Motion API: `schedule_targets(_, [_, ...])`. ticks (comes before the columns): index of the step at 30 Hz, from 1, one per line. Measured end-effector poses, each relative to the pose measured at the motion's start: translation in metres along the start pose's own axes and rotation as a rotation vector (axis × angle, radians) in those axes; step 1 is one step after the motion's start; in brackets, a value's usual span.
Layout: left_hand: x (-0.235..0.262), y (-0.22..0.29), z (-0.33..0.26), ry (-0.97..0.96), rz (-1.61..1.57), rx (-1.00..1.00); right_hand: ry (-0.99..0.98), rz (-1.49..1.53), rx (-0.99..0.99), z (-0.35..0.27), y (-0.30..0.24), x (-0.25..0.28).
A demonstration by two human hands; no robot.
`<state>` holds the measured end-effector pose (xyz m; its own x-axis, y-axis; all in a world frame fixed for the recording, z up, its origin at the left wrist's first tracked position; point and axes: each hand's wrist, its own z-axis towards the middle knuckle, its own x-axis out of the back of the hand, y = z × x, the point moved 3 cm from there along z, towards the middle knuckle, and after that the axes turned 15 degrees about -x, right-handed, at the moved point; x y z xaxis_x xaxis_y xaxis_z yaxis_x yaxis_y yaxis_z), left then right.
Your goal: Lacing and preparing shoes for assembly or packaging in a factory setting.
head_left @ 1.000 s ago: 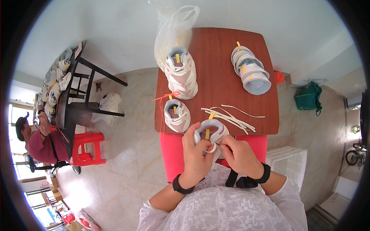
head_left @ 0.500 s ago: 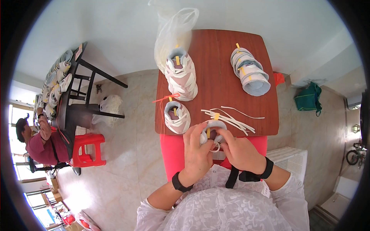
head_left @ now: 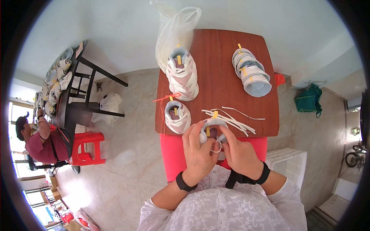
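Observation:
A white and mauve shoe upper [head_left: 216,123] with yellow tabs is held at the table's near edge, its collar opening facing up. My left hand [head_left: 197,151] is closed around its left side. On the right side, my right hand [head_left: 242,156] is closed with its fingers bent in toward the front of the upper. A small loop of white shoelace [head_left: 219,148] shows between my hands; which fingertips pinch it is hidden. Just beyond lies a bunch of white laces [head_left: 235,124]. To the left stands another laced upper [head_left: 177,119].
The brown table [head_left: 219,77] bears a row of overlapping laced uppers [head_left: 182,79], red ties [head_left: 169,97], a plastic bag [head_left: 175,38] and stacked uppers [head_left: 250,73]. A white crate [head_left: 289,165] stands at right. Leftward, a person [head_left: 48,142] sits at a black table [head_left: 73,84].
Both hands stay on the upper. My right fingers have shifted slightly at its front, and the lace loop has moved a little to the right.

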<state>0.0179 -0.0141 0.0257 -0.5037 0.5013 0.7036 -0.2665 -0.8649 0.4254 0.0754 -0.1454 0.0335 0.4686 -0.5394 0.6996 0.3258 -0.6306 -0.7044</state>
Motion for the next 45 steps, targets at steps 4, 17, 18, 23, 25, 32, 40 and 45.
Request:
schedule_targets(4, [0.007, 0.0, 0.002, 0.03, 0.069, -0.054, 0.023, -0.128, -0.042, -0.012, 0.008, 0.004])
schedule_targets(17, [0.018, 0.014, -0.001, -0.011, 0.077, -0.266, 0.161, 0.089, 0.316, 0.006, 0.013, 0.024])
schedule_targets(18, [0.018, 0.015, -0.001, -0.01, 0.076, -0.264, 0.17, 0.065, 0.339, 0.007, 0.013, 0.023])
schedule_targets(23, [0.019, 0.021, -0.003, 0.066, 0.038, -0.27, 0.227, 0.107, 0.364, 0.002, 0.01, 0.021])
schedule_targets(25, [0.016, 0.024, -0.003, 0.096, -0.019, -0.246, 0.263, 0.161, 0.377, -0.002, 0.01, 0.017])
schedule_targets(32, [0.024, 0.011, 0.007, -0.065, -0.38, -0.104, 0.326, 0.187, 0.333, -0.006, 0.017, 0.014])
schedule_targets(40, [0.053, -0.001, 0.032, -0.221, -0.689, -0.086, 0.375, 0.105, 0.545, -0.009, 0.015, 0.025])
schedule_targets(45, [0.048, 0.004, 0.035, -0.208, -0.534, -0.022, 0.399, 0.05, 0.65, -0.015, 0.011, 0.025])
